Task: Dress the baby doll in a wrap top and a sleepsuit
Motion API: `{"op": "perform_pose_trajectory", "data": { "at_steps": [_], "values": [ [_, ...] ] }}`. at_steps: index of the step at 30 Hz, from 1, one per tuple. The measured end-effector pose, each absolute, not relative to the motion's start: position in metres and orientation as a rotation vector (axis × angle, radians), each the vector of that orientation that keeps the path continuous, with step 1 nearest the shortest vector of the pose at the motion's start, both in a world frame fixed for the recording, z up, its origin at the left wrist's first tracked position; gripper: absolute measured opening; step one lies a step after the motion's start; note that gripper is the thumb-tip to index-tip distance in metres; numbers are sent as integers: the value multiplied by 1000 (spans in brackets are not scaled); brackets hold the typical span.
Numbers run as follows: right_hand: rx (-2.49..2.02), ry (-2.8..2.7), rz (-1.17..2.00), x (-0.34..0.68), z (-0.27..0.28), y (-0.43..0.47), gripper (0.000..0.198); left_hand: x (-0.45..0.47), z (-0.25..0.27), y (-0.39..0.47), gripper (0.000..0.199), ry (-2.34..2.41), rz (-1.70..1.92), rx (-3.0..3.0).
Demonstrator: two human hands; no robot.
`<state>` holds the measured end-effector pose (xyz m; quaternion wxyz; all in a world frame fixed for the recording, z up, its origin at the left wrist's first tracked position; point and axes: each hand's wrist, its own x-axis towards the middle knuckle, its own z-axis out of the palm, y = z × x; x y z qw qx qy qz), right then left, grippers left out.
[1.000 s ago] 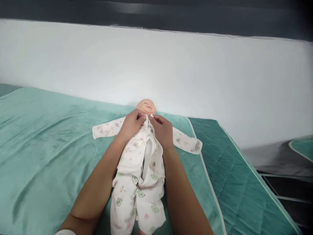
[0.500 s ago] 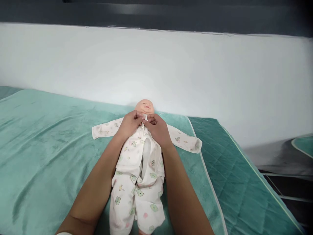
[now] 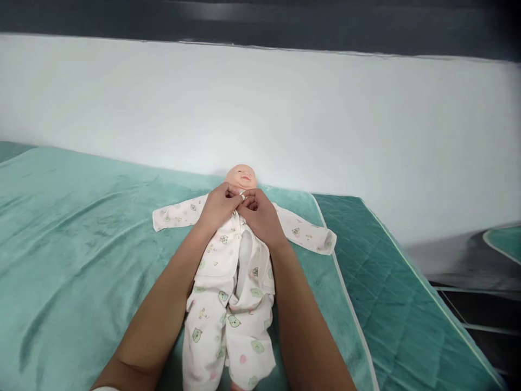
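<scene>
A baby doll (image 3: 241, 175) lies on its back, its head toward the wall. It wears a white printed jacket (image 3: 215, 258) and matching trousers (image 3: 205, 331). The jacket's sleeves spread out to both sides, and its front hangs partly apart below the chest. At the collar, my left hand (image 3: 221, 206) pinches the jacket's edge between thumb and fingers. My right hand (image 3: 258, 214) meets it there, fingers curled and closed on the other edge of the jacket. Whatever fastener lies between the fingertips is mostly hidden.
Beneath the doll is a light green plush blanket (image 3: 81, 244) with a pale border. Darker green quilted bedding (image 3: 391, 288) shows to the right. A white wall (image 3: 260, 108) rises close behind the head. Metal bars (image 3: 480, 328) stand beyond the bed's right edge.
The fingers of both hands have shifted slightly at the collar, the left fingertips moving a little right toward the right hand. The doll stays in place.
</scene>
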<state>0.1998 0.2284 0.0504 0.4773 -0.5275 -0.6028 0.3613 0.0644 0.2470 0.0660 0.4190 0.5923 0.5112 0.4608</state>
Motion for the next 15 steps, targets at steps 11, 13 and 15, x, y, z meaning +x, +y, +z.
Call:
{"op": "perform_pose_trajectory", "data": {
  "at_steps": [11, 13, 15],
  "values": [
    [-1230, -1348, 925, 200, 48, 230, 23, 63, 58, 252, 19, 1244, 1204, 1514],
    [-1273, -1332, 895, 199, 49, 229, 23, 63, 58, 253, 19, 1279, 1197, 1586],
    [-1296, -1331, 873, 198, 49, 228, 24, 63, 58, 252, 19, 1325, 1178, 1648]
  ]
}}
